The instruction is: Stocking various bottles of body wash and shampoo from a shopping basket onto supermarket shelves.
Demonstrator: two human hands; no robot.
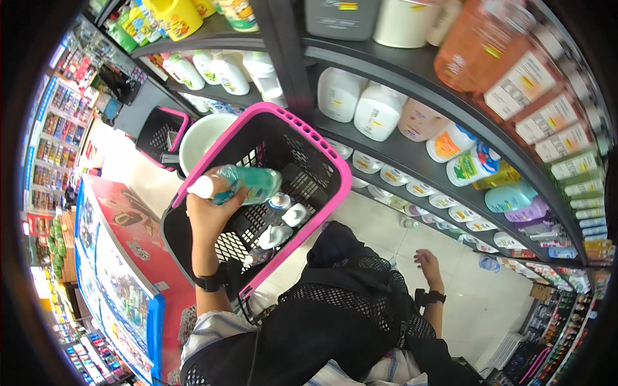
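My left hand [215, 207] grips a clear plastic bottle of green liquid [258, 185] with a white cap, tilted on its side over a shopping basket. The black basket with a pink rim [340, 181] stands in front of me. Several bottles lie or stand inside it at the near right, among them a white one [295, 214], another white bottle [275, 237] and a small one with a white cap [280, 200]. My right hand [427, 263] hangs at my right side above the tiled floor, fingers apart, holding nothing.
Dark shelves [400, 149] with toiletry bottles curve along the front and right. A white round tub [198, 140] and a second pink-rimmed basket [157, 135] are beyond the basket. A red and blue chest freezer [130, 231] stands at my left.
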